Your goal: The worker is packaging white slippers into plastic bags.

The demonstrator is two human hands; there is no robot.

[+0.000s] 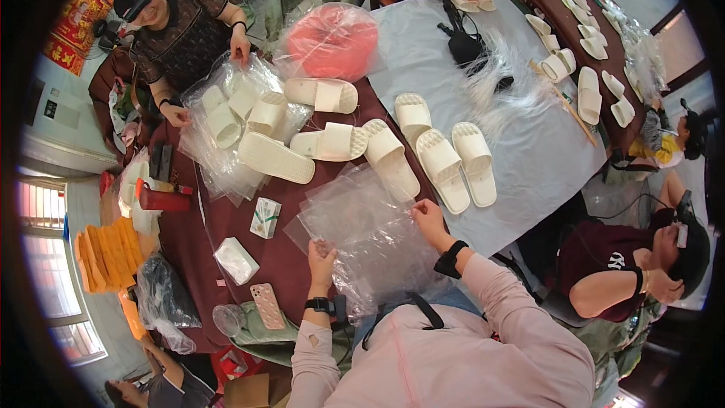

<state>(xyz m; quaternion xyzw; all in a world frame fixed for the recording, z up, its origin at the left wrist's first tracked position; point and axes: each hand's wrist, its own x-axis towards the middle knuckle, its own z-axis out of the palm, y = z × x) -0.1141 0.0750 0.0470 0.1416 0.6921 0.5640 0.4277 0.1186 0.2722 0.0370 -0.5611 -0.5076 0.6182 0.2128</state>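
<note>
My left hand [322, 255] pinches the near edge of a clear plastic bag [368, 230] on top of a stack of such bags lying on the dark red table [192, 234]. At the far edge of the same bag, my right hand [427, 219] grips it between the fingers. Just beyond lie several cream slippers [442, 166] in a row. Both wrists wear dark bands.
More cream slippers [264, 155] lie on plastic at the left, where a seated person handles bags. A pink bundle [332, 41] sits further back. A small box [265, 217], a white packet [236, 260] and a phone [266, 305] lie near my left. Another person sits at my right.
</note>
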